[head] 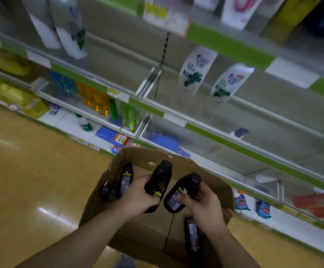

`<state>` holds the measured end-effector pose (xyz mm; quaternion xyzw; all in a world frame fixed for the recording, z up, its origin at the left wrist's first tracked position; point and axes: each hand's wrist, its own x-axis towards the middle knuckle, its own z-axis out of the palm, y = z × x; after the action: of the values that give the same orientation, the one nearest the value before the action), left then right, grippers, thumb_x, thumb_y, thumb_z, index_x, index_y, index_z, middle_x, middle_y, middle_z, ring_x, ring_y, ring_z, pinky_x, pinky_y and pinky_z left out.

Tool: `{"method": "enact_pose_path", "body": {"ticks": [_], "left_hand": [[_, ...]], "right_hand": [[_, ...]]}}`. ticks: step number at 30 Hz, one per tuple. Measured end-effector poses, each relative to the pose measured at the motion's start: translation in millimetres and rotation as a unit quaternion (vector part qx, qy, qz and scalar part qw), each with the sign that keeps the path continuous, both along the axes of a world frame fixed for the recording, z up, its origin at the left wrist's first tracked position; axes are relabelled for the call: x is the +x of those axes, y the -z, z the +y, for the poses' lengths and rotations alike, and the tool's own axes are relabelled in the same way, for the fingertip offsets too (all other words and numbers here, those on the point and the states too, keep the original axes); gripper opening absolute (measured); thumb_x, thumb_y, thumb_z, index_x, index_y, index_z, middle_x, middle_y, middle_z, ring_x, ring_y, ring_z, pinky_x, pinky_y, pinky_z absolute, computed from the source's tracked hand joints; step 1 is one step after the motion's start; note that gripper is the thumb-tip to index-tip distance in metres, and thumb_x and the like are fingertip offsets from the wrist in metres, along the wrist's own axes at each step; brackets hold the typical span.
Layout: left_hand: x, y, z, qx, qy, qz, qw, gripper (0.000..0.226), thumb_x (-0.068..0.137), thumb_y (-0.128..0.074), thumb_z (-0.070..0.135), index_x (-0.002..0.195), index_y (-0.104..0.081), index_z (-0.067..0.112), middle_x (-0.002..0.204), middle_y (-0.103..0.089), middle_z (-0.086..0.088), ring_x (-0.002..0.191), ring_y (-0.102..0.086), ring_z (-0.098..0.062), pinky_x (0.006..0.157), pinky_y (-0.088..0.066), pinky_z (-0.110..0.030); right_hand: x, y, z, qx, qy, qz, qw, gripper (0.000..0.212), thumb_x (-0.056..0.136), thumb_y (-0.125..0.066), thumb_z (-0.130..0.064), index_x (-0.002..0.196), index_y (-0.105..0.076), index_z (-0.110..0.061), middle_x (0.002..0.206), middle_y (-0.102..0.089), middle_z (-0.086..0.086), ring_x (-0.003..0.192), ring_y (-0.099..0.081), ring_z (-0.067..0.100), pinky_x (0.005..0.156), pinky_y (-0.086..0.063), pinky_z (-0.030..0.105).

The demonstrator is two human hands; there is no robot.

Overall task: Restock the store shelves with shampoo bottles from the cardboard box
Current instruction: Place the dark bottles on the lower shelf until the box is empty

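An open cardboard box (107,198) sits on the floor below me, in front of the store shelves (215,132). My left hand (138,198) grips one black shampoo bottle (160,180) above the box. My right hand (205,206) grips a second black shampoo bottle (184,190) beside it, label side up. More black bottles lie inside the box: two at its left wall (125,180) and one at the lower right (193,236).
White shampoo bottles (196,68) stand on a mostly bare middle shelf. Orange and green bottles (99,101) fill a lower shelf to the left, with blue packs (107,134) beneath. Yellow glossy floor (31,180) spreads to the left.
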<state>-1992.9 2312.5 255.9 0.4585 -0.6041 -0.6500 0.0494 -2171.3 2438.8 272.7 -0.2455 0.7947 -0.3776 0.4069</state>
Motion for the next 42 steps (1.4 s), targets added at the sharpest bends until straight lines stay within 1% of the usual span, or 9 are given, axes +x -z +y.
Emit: {"method": "enact_pose_path", "body": {"ticks": [8,14,18,23,28,31,34,37,42], "left_hand": [[-33.8,-137.2,38.7,-0.125,-0.021,0.041,0.991,0.039,0.062,-0.075,0.022,0.1,-0.068,0.028,0.092,-0.076,-0.004,0.088,-0.072,-0.02,0.078,-0.053,-0.033],[-78.0,-232.8,93.6,-0.191,-0.018,0.066,0.979,0.034,0.072,-0.079,0.014,0.096,-0.066,0.033,0.088,-0.075,0.022,0.077,-0.07,0.002,0.065,-0.052,-0.017],[-108.9,-281.4,130.7,-0.22,-0.037,0.104,0.969,0.038,0.074,-0.081,0.011,0.103,-0.066,0.03,0.088,-0.076,0.021,0.078,-0.071,0.003,0.06,-0.049,-0.008],[-145.2,-323.6,161.7,-0.263,-0.063,0.151,0.951,0.043,0.055,-0.072,0.028,0.098,-0.069,0.025,0.082,-0.077,0.01,0.072,-0.068,-0.001,0.067,-0.051,-0.021],[-189.7,-355.7,166.0,-0.268,-0.055,0.175,0.946,0.034,0.07,-0.078,0.013,0.101,-0.068,0.025,0.083,-0.077,0.014,0.079,-0.071,-0.003,0.066,-0.049,-0.017],[-216.0,-373.1,159.8,-0.275,-0.048,0.188,0.942,0.032,0.077,-0.077,0.012,0.101,-0.065,0.029,0.083,-0.075,0.016,0.074,-0.067,0.009,0.059,-0.045,-0.008],[-242.5,-385.6,148.6,-0.295,-0.031,0.192,0.935,0.03,0.082,-0.075,0.014,0.099,-0.062,0.034,0.088,-0.072,0.018,0.079,-0.065,0.009,0.058,-0.042,-0.008],[-264.8,-394.4,133.7,-0.316,0.0,0.192,0.929,0.029,0.082,-0.072,0.015,0.1,-0.062,0.035,0.091,-0.071,0.015,0.088,-0.065,-0.001,0.064,-0.043,-0.015],[-292.5,-396.9,100.3,-0.325,0.042,0.184,0.927,0.029,0.083,-0.073,0.02,0.101,-0.059,0.038,0.096,-0.07,0.012,0.088,-0.062,0.003,0.065,-0.044,-0.017]], "right_hand": [[-27.3,-141.5,41.7,-0.122,-0.03,0.044,0.991,0.041,0.06,-0.081,-0.043,0.1,-0.07,-0.047,0.093,-0.077,-0.016,0.09,-0.073,0.002,0.081,-0.059,0.032],[-66.0,-239.0,86.2,-0.169,-0.066,0.082,0.98,0.031,0.059,-0.075,-0.047,0.089,-0.07,-0.055,0.082,-0.077,-0.016,0.075,-0.071,-0.001,0.068,-0.057,0.024],[-96.2,-290.8,112.1,-0.185,-0.074,0.135,0.971,0.03,0.058,-0.067,-0.048,0.084,-0.072,-0.035,0.076,-0.075,-0.014,0.067,-0.067,-0.002,0.06,-0.051,0.024],[-127.1,-342.4,126.4,-0.207,-0.055,0.222,0.951,0.031,0.062,-0.065,-0.047,0.086,-0.06,-0.027,0.077,-0.069,-0.01,0.068,-0.062,-0.002,0.058,-0.047,0.018],[-160.2,-380.2,124.8,-0.192,-0.041,0.218,0.956,0.041,0.057,-0.07,-0.048,0.091,-0.058,-0.029,0.08,-0.07,-0.01,0.062,-0.065,0.001,0.049,-0.048,0.021],[-178.7,-399.7,117.6,-0.197,-0.003,0.213,0.957,0.033,0.066,-0.074,-0.039,0.092,-0.058,-0.026,0.083,-0.069,-0.011,0.068,-0.063,-0.002,0.053,-0.045,0.019],[-196.5,-418.4,109.2,-0.191,-0.004,0.151,0.97,0.019,0.072,-0.075,-0.029,0.083,-0.061,-0.021,0.067,-0.065,-0.005,0.045,-0.053,0.005,0.039,-0.036,0.018],[-213.3,-431.6,100.8,-0.169,-0.006,0.101,0.98,0.019,0.065,-0.075,-0.03,0.078,-0.065,-0.02,0.056,-0.057,-0.002,0.037,-0.038,0.011,0.04,-0.026,0.019],[-243.5,-432.8,83.3,-0.128,-0.013,0.064,0.99,0.029,0.06,-0.081,-0.031,0.081,-0.07,-0.014,0.064,-0.062,0.006,0.044,-0.048,0.017,0.043,-0.036,0.022]]}}
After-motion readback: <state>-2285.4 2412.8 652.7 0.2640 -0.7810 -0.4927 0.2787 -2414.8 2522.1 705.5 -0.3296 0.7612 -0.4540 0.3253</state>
